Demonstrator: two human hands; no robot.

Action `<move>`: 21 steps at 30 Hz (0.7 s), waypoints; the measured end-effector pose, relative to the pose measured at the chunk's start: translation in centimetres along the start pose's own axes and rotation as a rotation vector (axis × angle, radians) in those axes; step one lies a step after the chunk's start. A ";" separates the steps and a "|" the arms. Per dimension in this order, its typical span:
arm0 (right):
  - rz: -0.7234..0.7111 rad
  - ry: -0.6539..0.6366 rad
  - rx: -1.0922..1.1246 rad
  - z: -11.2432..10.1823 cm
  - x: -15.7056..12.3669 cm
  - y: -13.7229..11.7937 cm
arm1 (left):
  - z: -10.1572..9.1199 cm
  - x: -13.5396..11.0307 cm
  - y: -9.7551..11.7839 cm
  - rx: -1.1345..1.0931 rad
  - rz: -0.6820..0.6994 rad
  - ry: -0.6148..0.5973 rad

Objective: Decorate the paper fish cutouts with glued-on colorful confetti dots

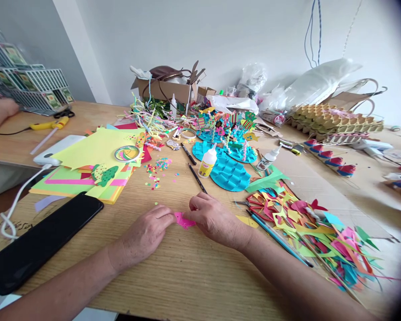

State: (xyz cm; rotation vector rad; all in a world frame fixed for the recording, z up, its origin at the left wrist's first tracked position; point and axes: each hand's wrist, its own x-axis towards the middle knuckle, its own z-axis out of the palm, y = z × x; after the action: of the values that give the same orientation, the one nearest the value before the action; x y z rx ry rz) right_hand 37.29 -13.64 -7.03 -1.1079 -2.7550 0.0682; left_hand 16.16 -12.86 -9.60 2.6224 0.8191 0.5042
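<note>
A small pink paper cutout with fine dark marks lies low over the wooden table between my hands. My left hand has its fingers pressed together at the cutout's left edge. On the other side, my right hand is curled, with thumb and forefinger at the cutout's right end, which they partly cover. Just beyond the hands are a dark pen, a white glue bottle with a yellow label, and scattered confetti dots.
Colored paper sheets and a black phone lie left. Blue egg-carton pieces stand beyond the glue. Paper scraps, scissors and a blue paintbrush are right. Another person's hand rests far left.
</note>
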 end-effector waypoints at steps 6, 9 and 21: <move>0.016 -0.010 0.019 0.3 0.2 -0.1 | 0.1 0.0 -0.1 0.026 0.009 0.001; 0.027 -0.010 0.040 0.3 0.2 -0.3 | 0.2 0.1 -0.2 0.030 0.010 0.005; 0.094 0.029 0.145 -0.1 0.1 -0.2 | -0.1 0.1 0.1 0.005 0.021 0.017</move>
State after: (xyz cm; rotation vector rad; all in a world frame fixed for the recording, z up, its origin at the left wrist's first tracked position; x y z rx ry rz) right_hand 37.09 -13.71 -6.90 -1.1884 -2.6244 0.2575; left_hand 16.26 -12.87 -9.47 2.6376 0.7996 0.5313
